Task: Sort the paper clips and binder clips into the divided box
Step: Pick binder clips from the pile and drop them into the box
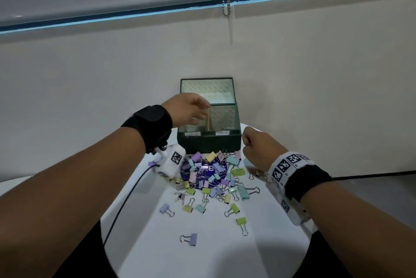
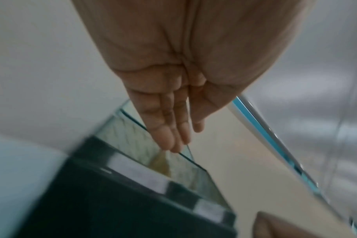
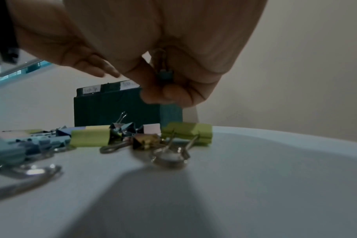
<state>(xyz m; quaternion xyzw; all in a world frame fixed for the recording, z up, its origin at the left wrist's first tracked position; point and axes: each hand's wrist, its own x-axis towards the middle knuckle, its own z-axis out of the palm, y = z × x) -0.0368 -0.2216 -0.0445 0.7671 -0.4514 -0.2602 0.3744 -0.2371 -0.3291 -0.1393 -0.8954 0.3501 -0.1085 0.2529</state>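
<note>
A dark green divided box [image 1: 209, 142] with mirrored dividers stands at the table's far edge, two white labels on its front rim. My left hand [image 1: 191, 108] hovers over its front left compartment, fingers [image 2: 169, 133] straight and empty above the glass divider. My right hand [image 1: 254, 145] is just right of the box, fingers curled, pinching a small teal binder clip [image 3: 165, 75] between thumb and fingers. A heap of pastel binder clips [image 1: 209, 174] lies in front of the box, seen low in the right wrist view as clips [image 3: 90, 136].
The clips sit on a round white table [image 1: 202, 253] against a beige wall [image 1: 90, 97]. A purple packet [image 1: 208, 168] lies under the heap. Loose clips [image 1: 191, 238] are scattered toward me. A black cable [image 1: 126, 199] runs from my left wrist camera.
</note>
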